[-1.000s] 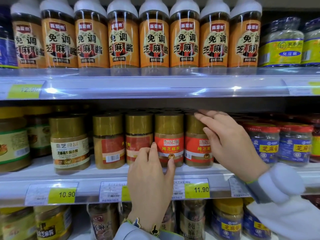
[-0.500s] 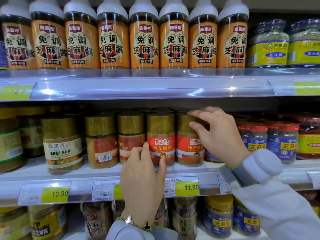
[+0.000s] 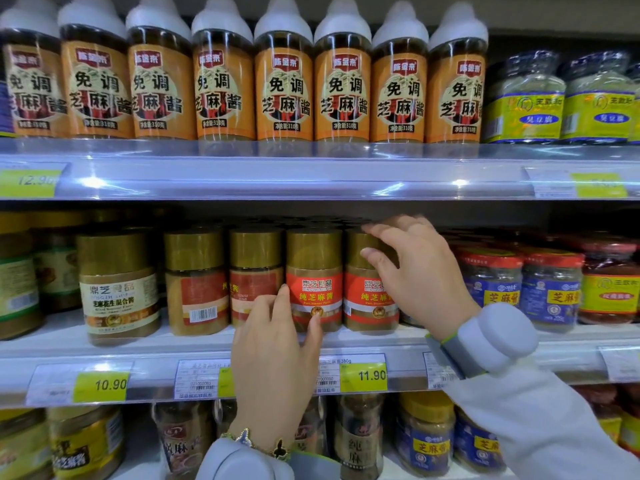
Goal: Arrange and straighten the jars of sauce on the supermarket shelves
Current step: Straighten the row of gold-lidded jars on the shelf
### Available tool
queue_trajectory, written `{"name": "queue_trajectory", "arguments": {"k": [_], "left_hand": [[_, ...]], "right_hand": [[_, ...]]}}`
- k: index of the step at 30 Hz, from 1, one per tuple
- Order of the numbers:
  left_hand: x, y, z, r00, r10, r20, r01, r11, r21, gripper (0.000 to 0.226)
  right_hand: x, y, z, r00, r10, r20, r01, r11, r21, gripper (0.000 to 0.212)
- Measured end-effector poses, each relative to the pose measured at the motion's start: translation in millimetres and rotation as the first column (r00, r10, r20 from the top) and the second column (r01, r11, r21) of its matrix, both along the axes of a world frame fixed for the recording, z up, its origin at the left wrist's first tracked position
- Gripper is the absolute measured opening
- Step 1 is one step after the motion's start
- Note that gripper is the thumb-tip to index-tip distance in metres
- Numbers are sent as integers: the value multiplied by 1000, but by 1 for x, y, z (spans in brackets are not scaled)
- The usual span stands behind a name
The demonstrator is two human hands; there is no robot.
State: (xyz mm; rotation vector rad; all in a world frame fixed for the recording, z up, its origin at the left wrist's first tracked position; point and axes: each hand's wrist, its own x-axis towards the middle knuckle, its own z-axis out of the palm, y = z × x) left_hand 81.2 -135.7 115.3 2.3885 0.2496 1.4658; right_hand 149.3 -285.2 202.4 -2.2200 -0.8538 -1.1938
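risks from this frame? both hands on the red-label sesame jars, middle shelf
1. The jars stand packed side by side; turning the jar under the left hand may rub and twist its neighbours.
2. The right hand grips the end jar by its gold lid, so the lid might turn rather than the jar.
3. The front row sits near the shelf edge; pulling forward might tip a jar off.

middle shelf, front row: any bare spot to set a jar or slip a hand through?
One clear gap: bare shelf between the white-label jar and the backward-facing gold-lid jar. A bare lip runs along the front edge. From there rightward the gold-lid jars stand nearly touching, with the left hand and right hand on them. The blue-label jars beyond are crowded too.
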Motion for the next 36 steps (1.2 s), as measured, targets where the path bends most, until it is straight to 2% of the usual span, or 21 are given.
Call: {"name": "queue_trajectory", "arguments": {"k": [4,8,12,18,27,36], "left_hand": [[-6,6,3,997,-20,70,20,1000,1,43],[-12,15,5,984,-28,177,21,999,42,34],[-21,47,12,978,-51,201,40,998,56,33],[-28,79,17,984,-144,107,137,988,66,41],[-33,92,20,969,-230,95,222,971,85,40],[-28,93,20,972,-214,100,206,975,86,37]], "right_hand": [[-11,18,-9,992,22,123,-15,999,-52,41],[-30,44,-3,979,102,176,-85,991,-104,36],[-45,89,6,987,129,92,-109,975,-192,42],[-53,123,10,1000,13,-8,-15,954,-300,43],[-54,136,16,993,-98,-63,83,975,-204,31],[-51,133,18,996,-49,-71,33,976,-214,29]]}}
